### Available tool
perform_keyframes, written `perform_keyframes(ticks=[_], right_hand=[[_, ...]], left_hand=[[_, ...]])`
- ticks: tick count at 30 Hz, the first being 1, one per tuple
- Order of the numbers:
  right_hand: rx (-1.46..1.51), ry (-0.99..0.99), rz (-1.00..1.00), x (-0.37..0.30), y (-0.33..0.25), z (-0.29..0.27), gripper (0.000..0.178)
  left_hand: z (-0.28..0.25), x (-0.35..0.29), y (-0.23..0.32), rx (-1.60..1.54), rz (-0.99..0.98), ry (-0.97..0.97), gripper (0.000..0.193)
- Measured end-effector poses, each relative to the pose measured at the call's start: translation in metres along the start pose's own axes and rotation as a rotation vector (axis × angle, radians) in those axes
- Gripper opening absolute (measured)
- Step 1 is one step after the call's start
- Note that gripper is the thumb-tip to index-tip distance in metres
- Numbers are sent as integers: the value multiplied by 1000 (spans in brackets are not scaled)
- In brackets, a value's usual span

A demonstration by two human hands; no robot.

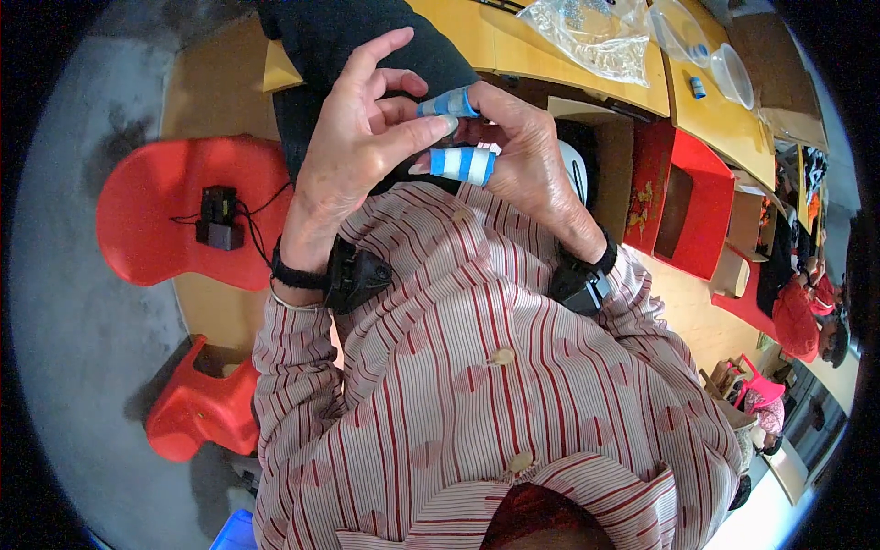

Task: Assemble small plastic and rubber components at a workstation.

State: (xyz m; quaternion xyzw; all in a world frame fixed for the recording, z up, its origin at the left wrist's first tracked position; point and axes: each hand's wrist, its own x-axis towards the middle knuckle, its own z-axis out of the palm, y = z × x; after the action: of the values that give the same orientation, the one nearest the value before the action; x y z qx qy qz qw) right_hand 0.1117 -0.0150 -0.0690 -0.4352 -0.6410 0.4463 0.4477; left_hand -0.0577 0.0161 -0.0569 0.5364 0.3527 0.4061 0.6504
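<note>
**Working close-in, two-handed**

Left hand (353, 142) is resting its thumb by the blue-white index wrap (444, 103); right hand (533, 151) is wearing that plus the thumb wrap (463, 166). Can't tell whether either's gripping anything. I'd be pinching lightly, keeping wraps flat.

The yellow wooden surface (521, 57) carries a clear plastic bag (596, 38), two translucent tubs (731, 75) and a small blue cylinder (698, 87). On the grey floor (78, 302) stands a red stool (203, 412); a red seat (147, 215) bears a black device (219, 220).
</note>
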Motion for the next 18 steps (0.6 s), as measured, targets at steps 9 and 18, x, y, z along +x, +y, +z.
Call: perform_keyframes(ticks=[9, 18], right_hand=[[-155, 5, -30, 1, -6, 2, 30], [-214, -85, 4, 1, -5, 0, 29]], left_hand=[[-3, -4, -3, -173, -88, 28, 70], [3, -11, 2, -178, -123, 96, 63]])
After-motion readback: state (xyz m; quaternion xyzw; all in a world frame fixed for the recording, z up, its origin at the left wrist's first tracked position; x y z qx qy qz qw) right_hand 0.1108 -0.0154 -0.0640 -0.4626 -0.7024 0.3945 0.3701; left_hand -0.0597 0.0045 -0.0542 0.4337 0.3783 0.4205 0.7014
